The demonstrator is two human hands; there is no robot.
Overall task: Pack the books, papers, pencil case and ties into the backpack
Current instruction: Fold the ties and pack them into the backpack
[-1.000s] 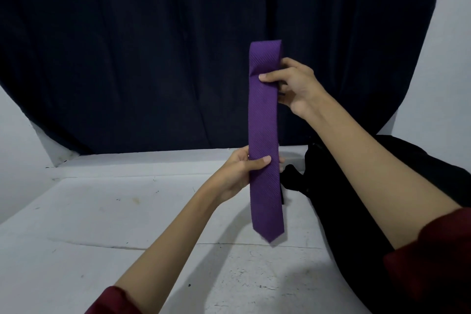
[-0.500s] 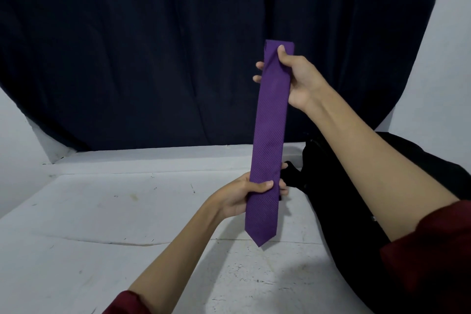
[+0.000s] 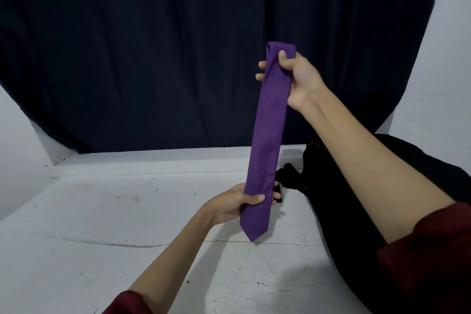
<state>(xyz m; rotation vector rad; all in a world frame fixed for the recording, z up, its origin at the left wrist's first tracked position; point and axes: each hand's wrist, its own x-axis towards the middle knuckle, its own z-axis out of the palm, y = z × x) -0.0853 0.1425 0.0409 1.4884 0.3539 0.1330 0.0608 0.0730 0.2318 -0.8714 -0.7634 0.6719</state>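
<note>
A folded purple tie (image 3: 269, 135) hangs stretched in the air above the table, slanting from upper right to lower left. My right hand (image 3: 298, 76) grips its folded top end, thumb in front and fingers behind. My left hand (image 3: 239, 204) pinches the tie near its pointed tip, just above the tabletop. The black backpack (image 3: 344, 206) lies on the table at the right, partly hidden behind my right forearm. Books, papers and a pencil case are not in view.
The white table (image 3: 114, 224) spreads to the left and front, scuffed and stained. A dark curtain (image 3: 153, 46) hangs behind it, with white wall at both sides. A black strap end of the backpack (image 3: 279, 192) lies just behind the tie.
My right hand has shifted from pinching the tie's side to gripping its top end. The tie has tilted, and my left hand has slid down towards the pointed tip.
</note>
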